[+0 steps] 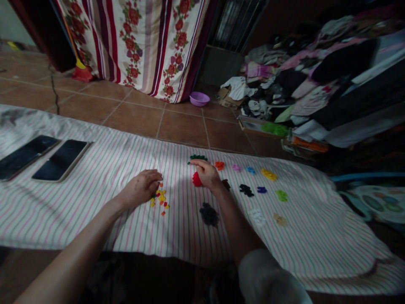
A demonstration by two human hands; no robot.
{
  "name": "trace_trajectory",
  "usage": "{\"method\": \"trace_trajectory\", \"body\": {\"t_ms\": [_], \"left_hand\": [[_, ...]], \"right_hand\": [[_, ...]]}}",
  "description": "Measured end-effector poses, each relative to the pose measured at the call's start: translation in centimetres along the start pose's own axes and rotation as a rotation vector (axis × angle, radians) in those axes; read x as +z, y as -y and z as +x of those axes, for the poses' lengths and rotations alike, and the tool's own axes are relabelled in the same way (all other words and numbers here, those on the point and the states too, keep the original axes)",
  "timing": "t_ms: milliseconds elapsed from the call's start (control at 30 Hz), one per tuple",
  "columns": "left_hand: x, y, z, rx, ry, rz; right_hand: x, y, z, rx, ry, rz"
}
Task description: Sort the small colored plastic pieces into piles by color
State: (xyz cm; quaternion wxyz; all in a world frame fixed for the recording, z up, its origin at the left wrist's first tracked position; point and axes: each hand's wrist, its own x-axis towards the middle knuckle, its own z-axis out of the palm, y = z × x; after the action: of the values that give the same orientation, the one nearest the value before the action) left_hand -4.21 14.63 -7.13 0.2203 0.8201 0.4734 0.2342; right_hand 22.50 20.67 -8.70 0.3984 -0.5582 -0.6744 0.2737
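Observation:
My left hand (143, 185) is over a small mixed pile of yellow, orange and red pieces (161, 196). Its fingers are loosely bent, the thumb apart from them, and nothing shows in its grip. My right hand (206, 172) reaches to a dark green pile (199, 157). Its index finger is stretched out, the tip beside a single tiny green piece (189, 163); the other fingers are curled under and partly hidden. Just below that hand lies a red pile (196, 180). A brown pile (226, 184) is partly covered by my right wrist.
Further piles lie to the right: orange (219, 165), yellow (268, 174), black (246, 190), lime green (281, 195), white (257, 216) and dark grey (209, 214). Two dark-screened devices (61, 160) rest on the striped cloth (104, 169) at left. A purple basin (199, 99) stands on the floor beyond.

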Motion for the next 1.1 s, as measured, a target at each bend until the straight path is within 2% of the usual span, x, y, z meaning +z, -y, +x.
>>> {"method": "trace_trajectory", "body": {"t_ms": [167, 367, 467, 567, 700, 833, 933, 1100], "left_hand": [[-0.1, -0.2, 0.0, -0.008, 0.016, 0.006], [0.0, -0.1, 0.0, 0.001, 0.014, 0.007], [0.1, 0.1, 0.0, 0.013, 0.002, 0.007], [0.2, 0.2, -0.1, 0.013, 0.001, 0.007], [0.2, 0.2, -0.1, 0.009, 0.002, 0.005], [0.1, 0.1, -0.1, 0.006, 0.005, 0.014], [0.1, 0.2, -0.1, -0.001, 0.009, 0.018], [0.3, 0.4, -0.1, -0.003, 0.006, 0.014]], "right_hand": [[-0.1, -0.1, -0.1, 0.036, -0.023, 0.027], [0.9, 0.4, -0.4, -0.119, 0.109, -0.172], [1.2, 0.3, -0.4, -0.141, 0.089, -0.188], [1.0, 0.0, -0.2, -0.083, 0.025, -0.084], [0.5, -0.1, 0.1, 0.073, -0.046, 0.133], [-0.6, -0.3, 0.5, 0.245, -0.219, 0.275], [-2.1, -0.9, 0.6, 0.35, -0.302, 0.202], [-3.5, -1.4, 0.0, 0.319, -0.166, -0.175]]}}
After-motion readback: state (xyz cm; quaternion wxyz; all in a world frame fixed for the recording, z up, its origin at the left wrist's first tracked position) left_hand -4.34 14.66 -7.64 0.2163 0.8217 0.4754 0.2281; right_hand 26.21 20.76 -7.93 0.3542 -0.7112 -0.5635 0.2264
